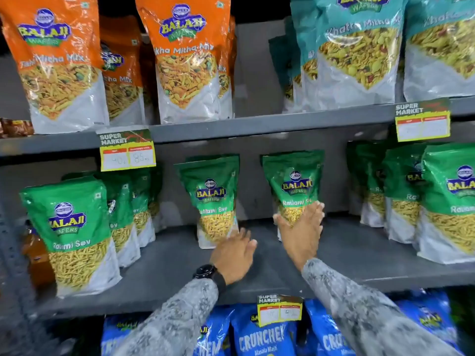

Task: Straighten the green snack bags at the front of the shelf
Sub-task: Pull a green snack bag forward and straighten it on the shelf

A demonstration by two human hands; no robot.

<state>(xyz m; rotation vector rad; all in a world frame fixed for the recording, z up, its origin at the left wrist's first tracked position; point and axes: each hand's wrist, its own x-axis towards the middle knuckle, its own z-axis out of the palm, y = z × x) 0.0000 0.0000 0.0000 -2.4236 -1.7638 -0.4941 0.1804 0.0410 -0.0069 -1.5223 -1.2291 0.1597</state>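
Observation:
Green Ratlami Sev bags stand on the grey middle shelf (180, 268). Two stand set back in the middle: a centre-left green bag (212, 191) and a centre-right green bag (293, 181). My right hand (302, 228) lies flat against the lower front of the centre-right bag, fingers spread, covering its bottom. My left hand (235, 253), with a black watch on the wrist, hovers open just below and right of the centre-left bag's base, close to it or brushing it. A front left green bag (69, 232) and a front right green bag (452, 201) stand nearer the shelf edge.
Orange bags (185, 55) and teal bags (359, 47) fill the shelf above. Blue Crunchex bags (262, 337) sit below. Price tags (127, 151) hang from the shelf edges. More green bags stand in rows behind the left and right front ones.

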